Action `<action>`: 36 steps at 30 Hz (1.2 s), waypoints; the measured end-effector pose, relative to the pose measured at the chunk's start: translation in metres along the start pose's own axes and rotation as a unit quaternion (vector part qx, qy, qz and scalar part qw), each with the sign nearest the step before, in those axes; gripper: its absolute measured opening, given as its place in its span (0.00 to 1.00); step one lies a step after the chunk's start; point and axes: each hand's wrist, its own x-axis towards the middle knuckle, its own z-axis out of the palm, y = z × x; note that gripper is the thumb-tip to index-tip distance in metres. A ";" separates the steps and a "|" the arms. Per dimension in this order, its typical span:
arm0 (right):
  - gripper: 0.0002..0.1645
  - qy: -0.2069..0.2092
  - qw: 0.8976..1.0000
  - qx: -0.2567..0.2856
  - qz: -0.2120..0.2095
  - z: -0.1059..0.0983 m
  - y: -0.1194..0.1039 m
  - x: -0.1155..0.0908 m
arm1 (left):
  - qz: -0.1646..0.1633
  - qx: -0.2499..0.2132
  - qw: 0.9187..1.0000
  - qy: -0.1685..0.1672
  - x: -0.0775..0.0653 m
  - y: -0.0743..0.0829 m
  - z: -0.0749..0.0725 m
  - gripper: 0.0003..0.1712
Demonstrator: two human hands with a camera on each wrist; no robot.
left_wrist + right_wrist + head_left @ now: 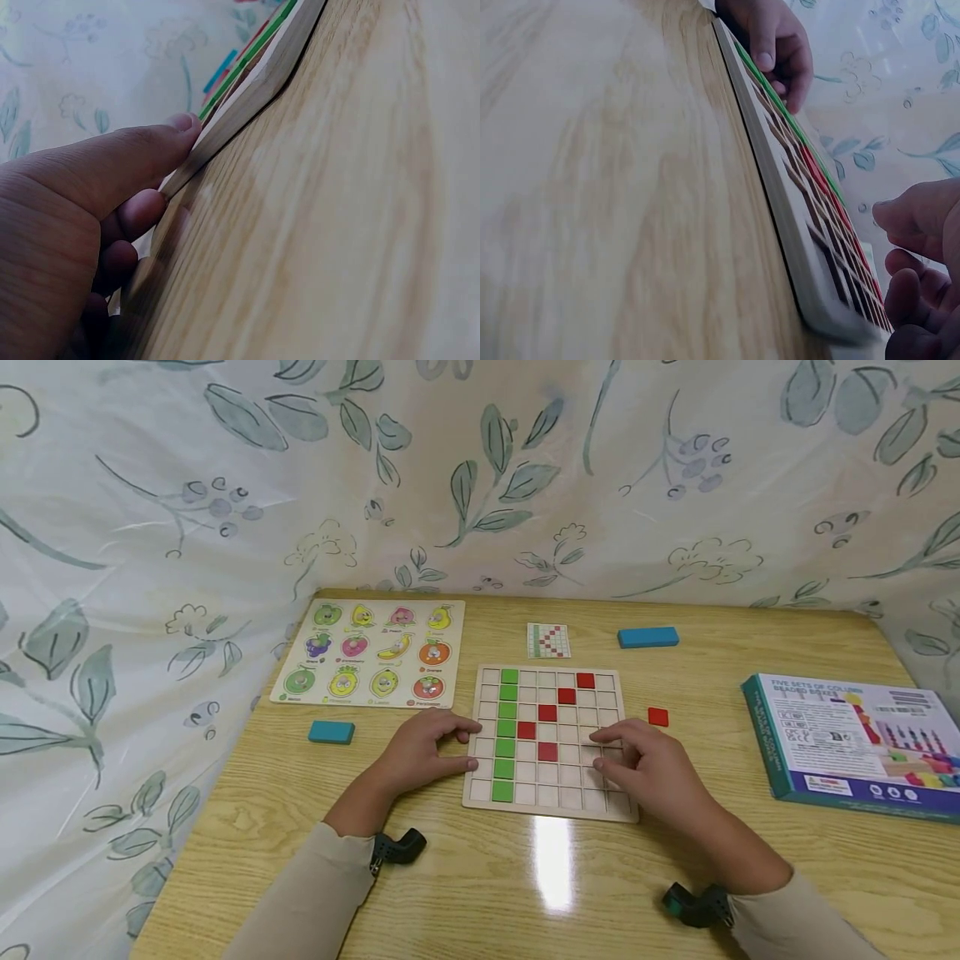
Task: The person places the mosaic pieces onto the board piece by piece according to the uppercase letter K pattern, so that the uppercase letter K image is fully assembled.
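Note:
A wooden grid board (570, 793) lies on the table, with a full column of green tiles (507, 710) near its left side. Several red tiles (547, 713) form a slanting line on it, plus one lower down. My left hand (424, 752) pinches the board's left edge; in the left wrist view the thumb (161, 146) lies on the rim with a finger below it. Over the board's right side hovers my right hand (654, 768), its thumb and fingers loosely bent and apart, holding nothing. A loose red tile (657, 717) lies right of the board.
Behind the board is a small pattern card (549, 641). A fruit picture board (453, 652) lies at the back left. One blue block (332, 732) sits in front of it, another blue block (648, 637) at the back. A toy box (855, 743) lies at the right.

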 end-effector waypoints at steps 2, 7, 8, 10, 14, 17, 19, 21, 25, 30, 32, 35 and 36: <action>0.18 0.003 1.000 -0.005 0.006 -0.004 0.003 -0.002 | 0.000 -0.002 1.000 0.000 0.000 0.000 0.000 0.26; 0.20 0.013 1.000 -0.021 0.019 -0.014 0.013 -0.006 | 0.000 -0.003 1.000 0.000 0.000 0.001 0.000 0.26; 0.21 0.015 0.999 -0.024 0.022 -0.016 0.016 -0.006 | 0.000 -0.003 1.000 0.000 0.000 0.001 0.000 0.26; 0.21 0.020 0.999 -0.028 0.029 -0.021 0.021 -0.008 | -0.001 -0.002 1.000 -0.001 0.000 0.000 0.000 0.26; 0.22 0.019 0.999 -0.030 0.034 -0.029 0.032 -0.011 | -0.002 -0.001 1.000 -0.002 0.000 0.000 0.001 0.26; 0.22 0.017 0.999 -0.037 0.034 -0.035 0.040 -0.012 | -0.002 0.000 1.000 -0.003 0.000 0.001 0.001 0.26; 0.23 0.016 0.998 -0.044 0.036 -0.037 0.044 -0.013 | -0.003 0.000 1.000 -0.003 0.000 0.001 0.001 0.26; 0.24 0.016 0.998 -0.054 0.037 -0.039 0.048 -0.013 | -0.004 0.000 1.000 -0.003 -0.001 0.002 0.001 0.26; 0.25 0.015 0.997 -0.071 0.029 -0.040 0.053 -0.013 | -0.006 -0.002 1.000 -0.002 -0.001 0.002 0.000 0.26; 0.26 0.008 0.996 -0.085 0.017 -0.039 0.056 -0.010 | -0.004 -0.003 1.000 -0.001 -0.001 0.002 0.000 0.26; 0.26 0.007 0.996 -0.088 0.016 -0.039 0.056 -0.009 | -0.003 -0.003 1.000 -0.001 -0.001 0.002 0.000 0.26; 0.25 0.005 0.996 -0.093 0.014 -0.039 0.057 -0.009 | -0.003 -0.002 1.000 -0.002 0.000 0.002 0.000 0.26; 0.25 0.005 0.995 -0.095 0.015 -0.038 0.057 -0.009 | -0.004 -0.002 1.000 -0.002 -0.001 0.002 0.000 0.26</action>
